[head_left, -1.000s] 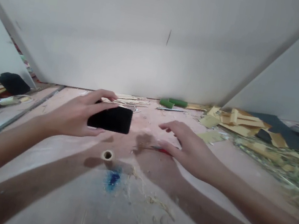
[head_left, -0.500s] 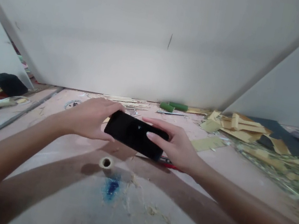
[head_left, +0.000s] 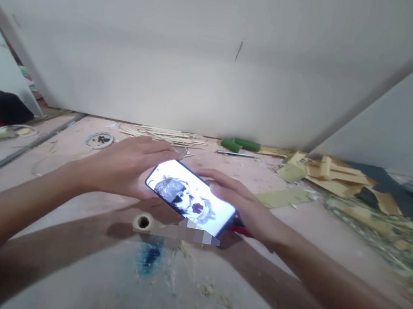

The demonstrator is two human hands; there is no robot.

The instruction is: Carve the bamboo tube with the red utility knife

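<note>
A pixelated patch blurs the phone's (head_left: 190,198) lower edge.

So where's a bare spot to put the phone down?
Both hands, left hand and right hand, hold the phone. Bare floor lies left of the left forearm, up to the small round dish, and between the cardboard scraps and the right forearm. It is crowded by the stick pile and green rolls.
</note>
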